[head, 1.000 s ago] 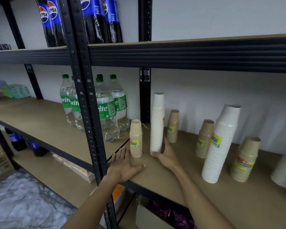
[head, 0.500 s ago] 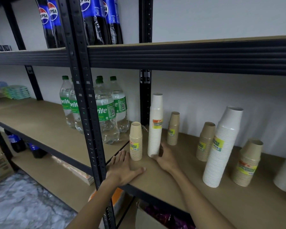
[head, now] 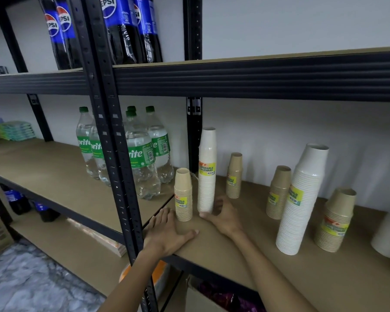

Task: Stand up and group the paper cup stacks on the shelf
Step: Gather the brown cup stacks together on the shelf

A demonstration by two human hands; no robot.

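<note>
on shelf (head: 324, 278), right hand (head: 223, 216) grip clamped round white cup stack (head: 207, 176) base; left hand (head: 167, 233) flat, grip apart

The brown board shelf (head: 324, 278) carries upright cup stacks: short brown stack (head: 183, 195), tall white stack (head: 207, 176), back brown stack (head: 234, 176), middle brown stack (head: 278, 194), wide white stack (head: 302, 199), right brown stack (head: 334, 221). The left hand (head: 167, 233) lies flat near its front edge.
</note>
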